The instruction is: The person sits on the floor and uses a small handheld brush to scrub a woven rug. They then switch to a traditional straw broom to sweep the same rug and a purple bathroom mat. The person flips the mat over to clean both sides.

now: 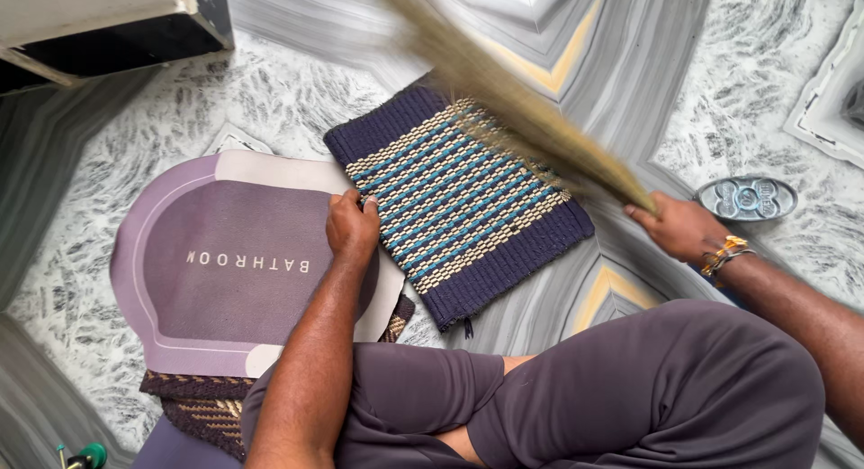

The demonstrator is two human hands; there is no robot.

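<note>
- Currently seated cross-legged on the grey marble-patterned floor [297,82], dark trousers filling the lower frame.
- Left hand [353,228]: fingers curled and pressed down on the near left edge of the navy, teal and cream woven mat [459,199]. Pinning rather than lifting; thumb side overlapping the purple bath mat [234,262] just beside it.
- Right hand [677,226]: closed in a fist round the handle end of a grass broom [522,109], beaded bracelet [727,251] at the wrist.
- Broom bristles blurred with motion, slanting from the top of the frame across the far right corner of the woven mat.
- Woven mat lying flat and skewed, left edge touching the bath mat, right corner near the right hand.
- Bath mat resting partly on a brown woven mat [202,406], only the fringe and one end visible.
- Oval metal drain cover [747,198] on the floor just beyond the right hand, apart from the broom.
- Green-handled tool [85,455] at the bottom left corner; kind not clear.
- Judgement: step in hand reads as a sweeping stroke over the woven mat, with the edge held against sliding.
- Judgement: further strokes call for firm downward pressure at the held edge and a broom path clear of the left fingers and the drain cover.
</note>
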